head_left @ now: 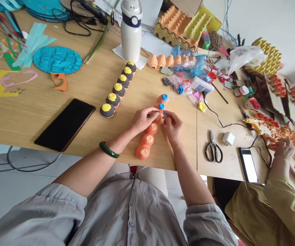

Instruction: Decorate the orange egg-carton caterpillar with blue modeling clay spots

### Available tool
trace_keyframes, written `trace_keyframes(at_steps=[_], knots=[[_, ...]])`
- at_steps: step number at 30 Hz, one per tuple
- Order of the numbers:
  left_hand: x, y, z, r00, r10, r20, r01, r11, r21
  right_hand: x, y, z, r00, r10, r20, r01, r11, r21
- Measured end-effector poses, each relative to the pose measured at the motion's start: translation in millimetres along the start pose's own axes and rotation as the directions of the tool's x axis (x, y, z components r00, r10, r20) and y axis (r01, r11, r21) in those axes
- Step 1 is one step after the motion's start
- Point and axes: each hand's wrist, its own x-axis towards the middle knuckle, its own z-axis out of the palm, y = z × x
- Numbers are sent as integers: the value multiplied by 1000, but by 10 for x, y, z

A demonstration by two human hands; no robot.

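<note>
A strip of orange egg-carton cups [151, 128] lies in front of me, bumps upward. The two far cups carry blue modelling clay on top; the near ones show bare, pale tops. Over the middle of the strip, my left hand [145, 119] is closed in a pinch, with a bit of blue showing at its fingers. Close beside it, my right hand [173, 125] pinches a small bit of blue clay [164, 113]. My fingers partly hide the cup beneath them. To the left lies a second strip [118, 89], painted black with yellow tops.
A black phone [65, 124] lies left; a white bottle [131, 32] stands behind. Scissors [213, 147], a charger [228, 138] and a lit phone [248, 164] are right. Egg cartons [178, 27] and a power strip [202, 85] sit farther back. Another person's hand [284, 150] is far right.
</note>
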Motion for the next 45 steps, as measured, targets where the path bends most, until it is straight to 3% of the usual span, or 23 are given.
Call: trace_keyframes(at_steps=[5,10,13,17,21,29,32,34,37,45], knots=[[-1,35,-29,1000,-2,5,2,1000,16,104,3,-10,988,150,27,-152,977,147],[-3,49,-24,1000,-8,14,9,1000,-2,76,-12,-68,982,182,-47,-174,976,133],[-4,38,-7,1000,-30,1,30,998,-61,23,-69,-71,984,177,-1,-175,973,150],[-2,38,7,998,-63,-6,61,991,-115,-88,-152,-28,998,-1,70,-1,999,37],[6,51,0,998,-59,10,59,992,-110,-153,-100,-8,983,-154,104,163,982,-91],[2,16,-25,1000,4,23,-3,997,-73,-168,148,-3,915,-378,143,403,877,-262],[12,-16,-34,999,12,44,-10,999,-50,-178,133,8,955,-278,105,295,930,-221],[21,-26,-44,998,6,58,-4,999,-38,-151,101,1,992,-104,72,111,989,-100],[28,-12,-61,998,-6,63,8,1000,-28,-25,62,-25,992,127,11,-127,989,76],[5,86,-76,992,-116,50,122,984,-133,392,156,19,982,150,-112,-125,971,201]])
